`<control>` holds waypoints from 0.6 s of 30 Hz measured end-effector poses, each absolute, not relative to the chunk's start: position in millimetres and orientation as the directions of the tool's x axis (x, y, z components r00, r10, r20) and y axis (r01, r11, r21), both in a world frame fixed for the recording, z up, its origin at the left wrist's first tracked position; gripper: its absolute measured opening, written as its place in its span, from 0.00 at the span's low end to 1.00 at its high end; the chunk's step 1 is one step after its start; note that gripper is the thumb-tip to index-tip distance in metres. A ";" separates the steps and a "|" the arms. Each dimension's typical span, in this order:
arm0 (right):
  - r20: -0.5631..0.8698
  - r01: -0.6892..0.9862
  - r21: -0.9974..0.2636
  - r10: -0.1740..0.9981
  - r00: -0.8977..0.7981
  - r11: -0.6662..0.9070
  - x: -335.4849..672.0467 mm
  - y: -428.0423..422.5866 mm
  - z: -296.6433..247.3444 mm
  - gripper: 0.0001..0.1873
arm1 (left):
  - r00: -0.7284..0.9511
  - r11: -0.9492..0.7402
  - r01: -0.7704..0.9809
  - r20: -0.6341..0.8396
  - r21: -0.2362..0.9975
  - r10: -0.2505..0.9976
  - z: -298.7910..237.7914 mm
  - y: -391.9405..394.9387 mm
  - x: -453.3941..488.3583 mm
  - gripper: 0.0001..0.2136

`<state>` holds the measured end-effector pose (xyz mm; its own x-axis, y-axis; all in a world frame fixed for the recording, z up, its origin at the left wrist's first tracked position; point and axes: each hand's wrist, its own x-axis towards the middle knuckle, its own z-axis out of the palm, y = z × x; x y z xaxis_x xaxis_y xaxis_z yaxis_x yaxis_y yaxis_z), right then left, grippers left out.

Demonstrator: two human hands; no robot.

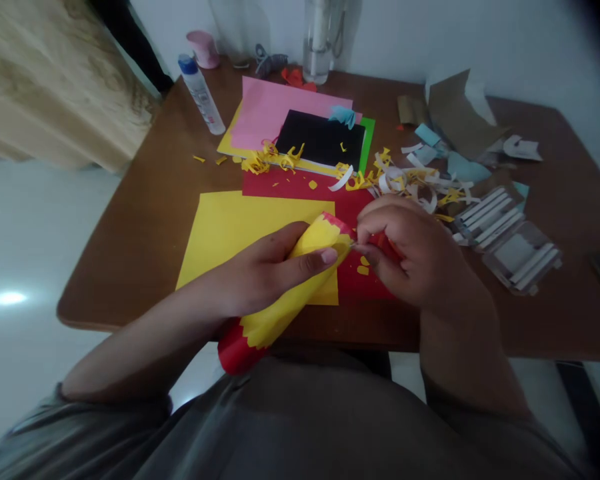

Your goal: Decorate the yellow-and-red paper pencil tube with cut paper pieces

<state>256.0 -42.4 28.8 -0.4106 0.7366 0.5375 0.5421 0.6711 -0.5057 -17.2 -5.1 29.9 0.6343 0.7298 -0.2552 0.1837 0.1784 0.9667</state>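
A paper tube (pixel 285 300), yellow with zigzag edges and red at its ends, lies slanted across my lap side of the table. My left hand (pixel 265 270) is wrapped round its upper half, thumb along the near side. My right hand (pixel 405 250) is closed in a pinch right at the tube's upper end. Something small and thin shows at its fingertips, too small to name. A bit of red shows under the right palm, its kind unclear. Below the hands lie a yellow sheet (pixel 230 227) and a red sheet (pixel 275 187).
Yellow and white paper scraps (pixel 405 180) are strewn behind my right hand. A stack with a black sheet (pixel 315 137) and a pink sheet (pixel 280 103) lies farther back. A glue bottle (pixel 203 97) stands at left. An open plastic case (pixel 510 240) lies right, near brown paper (pixel 457 113).
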 end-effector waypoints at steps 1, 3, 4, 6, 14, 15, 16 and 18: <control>0.534 0.540 -0.508 0.737 -0.413 0.671 256.1 -42.6 28.5 0.08 | 0.631 0.187 0.186 -0.263 0.965 0.729 29.9 -5.9 -17.3 0.21; 0.546 0.534 -0.503 0.729 -0.414 0.680 255.9 -43.3 28.2 0.08 | 0.619 0.229 0.189 -0.297 0.955 0.727 28.5 -7.5 -18.2 0.22; 0.551 0.533 -0.497 0.724 -0.415 0.684 255.7 -43.7 28.1 0.08 | 0.608 0.266 0.186 -0.323 0.946 0.725 27.2 -8.0 -18.9 0.23; 0.563 0.548 -0.476 0.717 -0.411 0.688 255.0 -44.4 28.1 0.08 | 0.583 0.363 0.166 -0.388 0.917 0.713 24.0 -7.8 -20.2 0.25; 0.670 0.554 -0.468 0.686 -0.285 0.688 251.2 -41.4 29.1 0.06 | 0.770 0.613 -0.117 -0.319 0.781 0.552 22.7 4.2 -11.6 0.33; 0.681 0.529 -0.495 0.686 -0.256 0.689 250.0 -41.2 28.5 0.06 | 0.759 0.629 -0.128 -0.333 0.767 0.560 22.2 4.3 -10.4 0.32; 0.691 0.493 -0.528 0.687 -0.224 0.691 248.5 -41.1 27.4 0.05 | 0.740 0.651 -0.136 -0.360 0.747 0.568 20.8 4.1 -9.7 0.30; 0.685 0.385 -0.622 0.712 -0.153 0.681 244.8 -41.2 23.2 0.05 | 0.703 0.698 -0.140 -0.426 0.702 0.569 15.6 3.4 -10.0 0.27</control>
